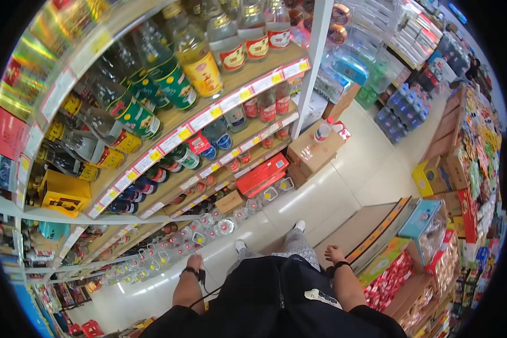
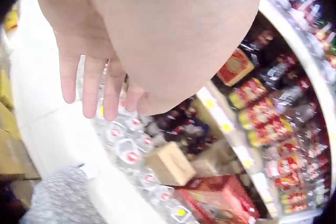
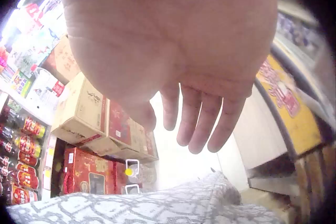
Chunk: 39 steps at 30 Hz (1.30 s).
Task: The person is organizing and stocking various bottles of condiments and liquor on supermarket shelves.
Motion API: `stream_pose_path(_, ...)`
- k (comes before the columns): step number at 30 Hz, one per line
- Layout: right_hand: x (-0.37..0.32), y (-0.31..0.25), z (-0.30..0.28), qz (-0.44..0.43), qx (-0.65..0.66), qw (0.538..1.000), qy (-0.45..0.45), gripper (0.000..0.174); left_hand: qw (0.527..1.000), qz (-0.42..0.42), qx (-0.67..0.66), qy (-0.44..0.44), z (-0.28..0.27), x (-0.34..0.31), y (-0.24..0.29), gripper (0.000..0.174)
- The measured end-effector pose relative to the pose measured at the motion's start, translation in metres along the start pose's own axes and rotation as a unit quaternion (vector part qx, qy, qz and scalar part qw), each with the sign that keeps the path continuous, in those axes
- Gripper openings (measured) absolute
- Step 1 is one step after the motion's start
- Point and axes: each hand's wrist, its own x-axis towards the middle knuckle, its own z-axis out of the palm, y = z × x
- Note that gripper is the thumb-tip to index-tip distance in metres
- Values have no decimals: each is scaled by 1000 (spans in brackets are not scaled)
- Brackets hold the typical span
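My left hand (image 1: 194, 262) hangs at my side with nothing in it, near the shelf of bottles. In the left wrist view its fingers (image 2: 94, 85) point down, fairly straight, over clear plastic jugs (image 2: 127, 151) with red caps on the floor. On the other side my right hand (image 1: 336, 254) is also bare, beside a display of packaged goods. The right wrist view shows its fingers (image 3: 190, 121) loosely extended above my patterned trousers (image 3: 157, 203), touching nothing.
Glass bottles (image 1: 207, 73) line the curved shelves on the left. Cardboard boxes (image 1: 315, 151) with a red-capped bottle (image 1: 323, 130) on top stand at the shelf end. Shrink-wrapped bottle packs (image 1: 400, 112) sit farther up the aisle. Red packaged goods (image 1: 390, 281) fill the display at right.
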Motion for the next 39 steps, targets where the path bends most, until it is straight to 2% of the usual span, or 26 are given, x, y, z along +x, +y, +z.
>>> stream_pose_path(1, 16, -25, -24, -6, -9, 1000, -13, 32, 981, 119, 97, 115, -8, 17, 58, 28)
stream_pose_path(2, 25, -43, -49, -31, -27, 999, -17, 31, 988, 72, 71, 120, -14, 22, 113, 30)
stream_pose_path(3, 32, -57, -62, -56, -44, 997, -22, 31, 968, 161, 15, 190, -21, 33, 142, 36)
stream_pose_path(4, 39, -68, -71, -58, -61, 996, -30, 31, 961, 186, -37, 203, -30, 48, 163, 41)
stream_pose_path(5, 51, -80, -80, -65, -54, 996, -30, 31, 955, 45, -241, 166, -69, 18, 254, 37)
stream_pose_path(7, 71, -103, -101, -76, -64, 994, -39, 31, 924, 141, -317, 163, -92, 23, 315, 36)
stream_pose_path(8, 84, -114, -114, -69, -72, 995, -31, 30, 919, 132, -327, 177, -89, 27, 327, 36)
stream_pose_path(11, 100, -114, -141, -49, -40, 998, -11, 33, 928, 88, -324, 162, -75, 31, 337, 34)
stream_pose_path(13, 108, -143, -158, -62, -56, 996, -15, 35, 941, 66, -276, 186, -36, 23, 331, 31)
stream_pose_path(14, 105, -145, -163, -55, -52, 997, -12, 36, 971, 59, -129, 192, -21, 24, 323, 29)
stream_pose_path(15, 102, -147, -168, -47, -48, 998, -9, 37, 969, 56, -162, 175, 2, 20, 311, 30)
stream_pose_path(16, 101, -152, -171, -36, -41, 998, -18, 40, 982, -10, -154, 107, 39, 34, 275, 31)
stream_pose_path(17, 104, -158, -173, -38, -47, 998, -18, 40, 989, -76, -123, 35, 36, 10, 289, 32)
stream_pose_path(18, 106, -162, -177, -5, -12, 1000, -24, 42, 993, -72, -79, -45, 69, 20, 251, 32)
stream_pose_path(19, 105, -168, -180, 29, 23, 999, -30, 45, 947, -190, -242, -93, 117, 29, 212, 28)
stream_pose_path(20, 103, -172, -184, 28, 18, 999, -27, 45, 989, -51, -23, -140, 145, 24, 191, 27)
stream_pose_path(21, 99, -176, -190, 38, 16, 999, -28, 47, 960, 93, 197, -175, 159, 22, 185, 28)
stream_pose_path(23, 93, -190, -197, 47, 9, 999, -26, 48, 969, 86, 149, -175, 170, 33, 194, 28)
stream_pose_path(27, 119, -263, -191, 26, -84, 996, -35, 49, 987, 40, -30, -151, 176, 73, 226, 28)
stream_pose_path(28, 122, -276, -188, 15, -102, 994, -27, 48, 988, 30, -39, -145, 168, 66, 285, 28)
stream_pose_path(29, 127, -288, -188, 3, -119, 993, -20, 47, 955, -159, -251, -26, 99, 58, 318, 24)
stream_pose_path(30, 134, -302, -192, 4, -125, 992, -31, 45, 947, -118, -285, 91, 113, 77, 325, 19)
stream_pose_path(32, 155, -342, -188, -21, -144, 988, -54, 46, 883, -82, -396, 238, 87, 101, 377, 22)
stream_pose_path(33, 165, -361, -182, -37, -154, 985, -65, 46, 851, -70, -459, 247, 62, 94, 402, 29)
stream_pose_path(35, 168, -375, -182, -45, -157, 984, -72, 45, 861, -71, -443, 240, 42, 80, 432, 32)
stream_pose_path(39, 211, -448, -187, -97, -215, 964, -124, 45, 815, -99, -467, 329, 82, 46, 472, 31)
